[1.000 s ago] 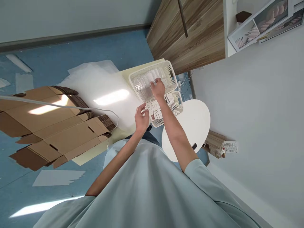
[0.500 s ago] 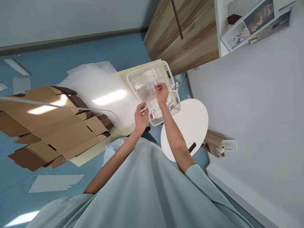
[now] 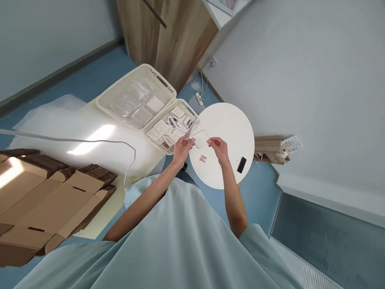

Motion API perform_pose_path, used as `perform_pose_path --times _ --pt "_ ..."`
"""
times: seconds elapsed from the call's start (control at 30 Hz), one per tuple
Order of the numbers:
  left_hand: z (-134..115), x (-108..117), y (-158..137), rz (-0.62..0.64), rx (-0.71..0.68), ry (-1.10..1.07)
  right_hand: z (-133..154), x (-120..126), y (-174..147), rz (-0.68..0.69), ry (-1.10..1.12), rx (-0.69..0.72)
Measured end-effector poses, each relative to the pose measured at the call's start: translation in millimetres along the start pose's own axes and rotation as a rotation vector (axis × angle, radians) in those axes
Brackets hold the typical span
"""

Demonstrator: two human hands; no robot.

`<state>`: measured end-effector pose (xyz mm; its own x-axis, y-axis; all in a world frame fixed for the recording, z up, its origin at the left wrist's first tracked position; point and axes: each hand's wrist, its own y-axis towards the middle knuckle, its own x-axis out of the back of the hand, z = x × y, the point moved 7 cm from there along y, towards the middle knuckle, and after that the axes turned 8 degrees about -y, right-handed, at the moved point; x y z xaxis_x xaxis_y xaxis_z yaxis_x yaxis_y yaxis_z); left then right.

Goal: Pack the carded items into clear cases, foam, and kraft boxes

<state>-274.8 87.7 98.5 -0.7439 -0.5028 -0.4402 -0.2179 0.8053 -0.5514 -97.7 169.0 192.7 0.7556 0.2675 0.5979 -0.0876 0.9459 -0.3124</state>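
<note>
A small clear plastic box is held between my two hands, above the near left part of a round white table. My left hand pinches its left edge, and my right hand pinches the right edge. Below the box, a small cluster of reddish-brown pieces lies on the tabletop. Left of the table, a white basket holds many small printed cards. Beside it, a larger white basket contains several clear plastic boxes.
A black phone lies at the table's right side. Flattened cardboard boxes are stacked at left, with a white cable crossing nearby. A wooden cabinet stands behind the baskets, and a power strip is on the floor.
My right hand has moved from over the larger basket to above the round table. The clear plastic box is now between both hands. My view has turned to the right.
</note>
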Motion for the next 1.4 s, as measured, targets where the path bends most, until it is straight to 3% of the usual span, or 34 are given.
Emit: perform_pose_path --times 0.13,0.27,0.37,0.5,0.63,0.73,0.83,0.93,1.4 --pt "19 -43 -9 0.136 0.047 0.081 -44 41 -27 -0.043 0.035 -0.038" --pt "40 -79 -15 0.160 0.065 0.180 -77 73 -45 -0.188 -0.087 -0.026" --pt "57 -106 -19 0.166 0.089 0.253 -91 85 -57 -0.254 -0.256 0.030" --pt "85 -141 -29 0.196 0.139 0.333 -115 95 -69 -0.223 -0.359 0.026" --pt "110 -171 -38 0.284 0.161 0.374 -155 115 -76 -0.182 -0.231 -0.061" --pt "128 -188 -46 0.419 0.225 0.315 -188 127 -78 -0.104 0.040 -0.094" --pt "142 -199 -53 0.502 0.290 0.301 -213 133 -79 0.035 0.349 -0.105" --pt "153 -205 -57 0.498 0.318 0.367 -231 137 -83 0.124 0.497 -0.132" --pt "194 -215 -58 0.341 0.368 0.547 -291 141 -90 0.266 0.689 -0.206"
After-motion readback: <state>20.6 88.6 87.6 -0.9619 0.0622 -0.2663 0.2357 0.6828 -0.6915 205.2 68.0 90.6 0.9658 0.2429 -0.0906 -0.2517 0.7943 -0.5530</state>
